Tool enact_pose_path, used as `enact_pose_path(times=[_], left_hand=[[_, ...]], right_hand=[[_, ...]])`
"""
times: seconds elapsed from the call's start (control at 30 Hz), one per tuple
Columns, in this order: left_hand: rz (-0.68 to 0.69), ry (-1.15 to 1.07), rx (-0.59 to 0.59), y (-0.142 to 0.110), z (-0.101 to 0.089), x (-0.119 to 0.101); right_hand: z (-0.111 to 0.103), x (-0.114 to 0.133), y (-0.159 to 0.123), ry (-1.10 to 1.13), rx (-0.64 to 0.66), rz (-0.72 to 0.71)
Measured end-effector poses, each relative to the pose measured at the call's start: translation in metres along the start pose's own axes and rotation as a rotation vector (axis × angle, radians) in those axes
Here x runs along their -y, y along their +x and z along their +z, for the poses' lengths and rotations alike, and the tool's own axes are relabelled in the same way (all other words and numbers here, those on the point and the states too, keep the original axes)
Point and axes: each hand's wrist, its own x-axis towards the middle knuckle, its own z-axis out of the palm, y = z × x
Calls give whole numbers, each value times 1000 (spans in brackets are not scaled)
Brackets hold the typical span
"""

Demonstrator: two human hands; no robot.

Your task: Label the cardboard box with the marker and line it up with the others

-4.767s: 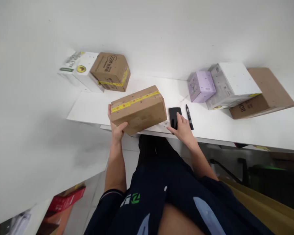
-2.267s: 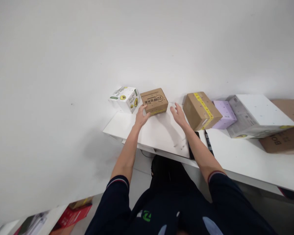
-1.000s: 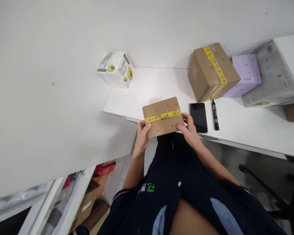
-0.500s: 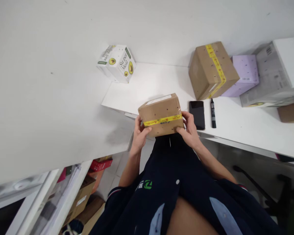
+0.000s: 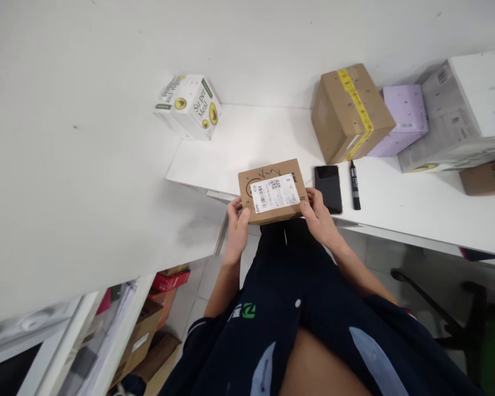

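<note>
I hold a small brown cardboard box [image 5: 272,190] over the front edge of the white table [image 5: 416,209]. Its upper face carries a white shipping label with barcodes. My left hand [image 5: 237,225] grips the box's left side, fingers curled round the edge. My right hand [image 5: 317,214] grips its right side the same way. A black phone [image 5: 328,181] lies face up on the table just right of the box. A black marker [image 5: 353,177] lies beside the phone.
A white avocado-print carton [image 5: 190,104] stands at the table's back left. A brown box with yellow tape [image 5: 350,113], a lilac box [image 5: 400,118] and a large white box [image 5: 457,110] line the back right. Shelves with boxes [image 5: 148,330] sit low on the left.
I brought the small box from the back of the table to the front edge, then turned it in both hands. The yellow-taped face rolled away and the labelled face came up.
</note>
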Motion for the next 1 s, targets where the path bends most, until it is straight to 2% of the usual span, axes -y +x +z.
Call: enact_pose_path(times=[0.17,0.37,0.6,0.77,0.87,0.93,1.0], left_hand=[[-65,-77,-7,3,9,-8],[-43,-120,-43,-1,11,-1],[16,-117,-41,5,7,-2],[-45,-96,-36,19,11,-3],[-85,-186,-31,21,11,0],[-59,-251,-18,19,9,1],[37,-290,-5,15,5,2]], right_hand=[[9,9,3,-26,-39,50],[18,2,-2,18,-99,14],[18,8,1,19,-74,-4],[13,6,12,34,-86,10],[10,2,8,39,-63,-17],[10,-2,2,25,-31,-60],[9,-9,-4,-2,-9,-137]])
